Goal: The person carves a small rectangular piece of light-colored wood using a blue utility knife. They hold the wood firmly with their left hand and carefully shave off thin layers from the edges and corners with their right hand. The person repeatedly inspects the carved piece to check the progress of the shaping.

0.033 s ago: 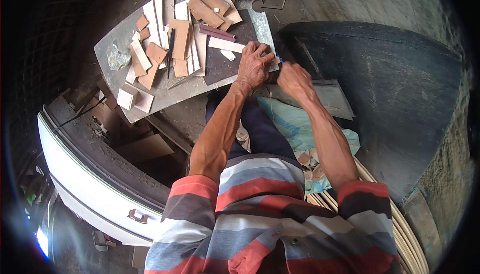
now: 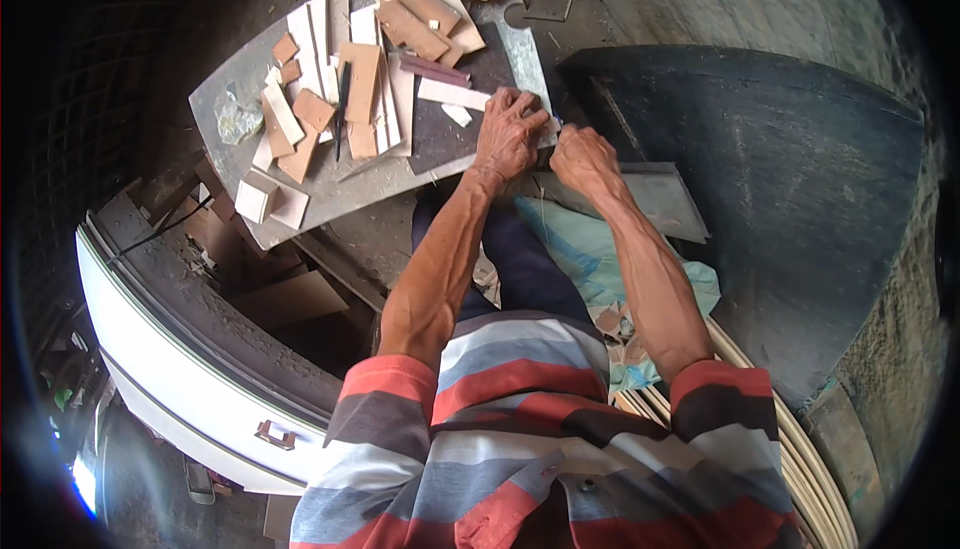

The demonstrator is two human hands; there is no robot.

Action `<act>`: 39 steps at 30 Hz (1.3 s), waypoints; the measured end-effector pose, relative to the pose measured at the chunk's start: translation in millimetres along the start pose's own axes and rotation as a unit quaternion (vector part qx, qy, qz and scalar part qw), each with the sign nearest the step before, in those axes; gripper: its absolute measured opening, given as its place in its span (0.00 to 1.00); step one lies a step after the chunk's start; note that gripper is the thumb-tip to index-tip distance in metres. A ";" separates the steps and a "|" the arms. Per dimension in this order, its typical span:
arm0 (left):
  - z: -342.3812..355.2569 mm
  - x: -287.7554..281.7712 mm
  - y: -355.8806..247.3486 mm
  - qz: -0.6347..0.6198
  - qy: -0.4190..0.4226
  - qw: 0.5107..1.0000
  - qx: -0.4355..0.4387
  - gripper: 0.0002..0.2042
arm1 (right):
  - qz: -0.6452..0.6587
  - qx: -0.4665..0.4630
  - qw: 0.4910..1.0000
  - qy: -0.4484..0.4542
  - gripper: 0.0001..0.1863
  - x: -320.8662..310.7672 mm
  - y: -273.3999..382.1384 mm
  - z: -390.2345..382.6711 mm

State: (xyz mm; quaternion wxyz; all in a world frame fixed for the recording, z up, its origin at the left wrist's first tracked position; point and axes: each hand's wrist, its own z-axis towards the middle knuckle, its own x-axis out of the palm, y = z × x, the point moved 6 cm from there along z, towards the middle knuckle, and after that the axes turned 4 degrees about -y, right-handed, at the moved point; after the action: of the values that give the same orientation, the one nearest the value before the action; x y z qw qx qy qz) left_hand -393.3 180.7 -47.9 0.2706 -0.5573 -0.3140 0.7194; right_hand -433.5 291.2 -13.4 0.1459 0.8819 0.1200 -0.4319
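My left hand (image 2: 508, 134), fingers bent, presses a pale wood strip (image 2: 450, 94) down on a dark flat sheet (image 2: 430, 144) near the table's right edge. Close to its fingertips is my right hand (image 2: 585, 161), closed just past that edge around something small. A bit of blue shows at its fingers; the rest is hidden by the hand. A small white offcut (image 2: 456, 115) lies beside the strip, and maroon strips (image 2: 435, 71) lie farther back.
Brown and pale wood offcuts (image 2: 360, 79) cover much of the grey table (image 2: 225, 154), with a thin black tool (image 2: 342, 109) and crumpled clear plastic (image 2: 238, 119) among them. A large dark panel (image 2: 760, 169) leans at right. A white drawer front (image 2: 190, 369) stands at left.
My right hand has shifted slightly left, closer to my left hand, and less of the blue thing shows. My left hand keeps its place on the strip.
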 end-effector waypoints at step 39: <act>-3.0 -1.8 -2.5 -0.006 -0.011 1.000 -0.006 0.09 | 0.024 0.033 0.973 0.228 0.22 3.6 -9.6 8.4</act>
State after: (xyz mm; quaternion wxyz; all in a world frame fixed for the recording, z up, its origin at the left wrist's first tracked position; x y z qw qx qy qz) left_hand -389.9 181.5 -45.4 0.2681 -0.5491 -0.3246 0.7220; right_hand -440.6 297.4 -22.6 0.0958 0.9642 0.1141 -0.2192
